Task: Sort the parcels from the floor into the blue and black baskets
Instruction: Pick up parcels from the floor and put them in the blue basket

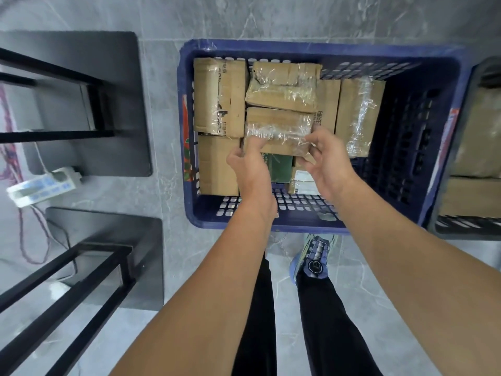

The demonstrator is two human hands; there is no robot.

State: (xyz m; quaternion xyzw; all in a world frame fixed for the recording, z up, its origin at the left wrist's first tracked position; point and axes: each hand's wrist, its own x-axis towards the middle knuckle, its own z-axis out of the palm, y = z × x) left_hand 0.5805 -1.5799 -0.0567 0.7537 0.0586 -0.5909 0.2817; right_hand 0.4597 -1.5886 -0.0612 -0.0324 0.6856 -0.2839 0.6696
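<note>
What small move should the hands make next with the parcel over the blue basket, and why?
Probably lower the taped parcel and let go: the left hand and the right hand hold its near edge inside the blue basket, over other boxes.

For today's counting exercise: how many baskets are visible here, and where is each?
2. The blue basket sits centre; left hand and right hand grip a taped parcel over it. The black basket is beside it at the right edge, partly cut off. Others may be hidden.
</note>
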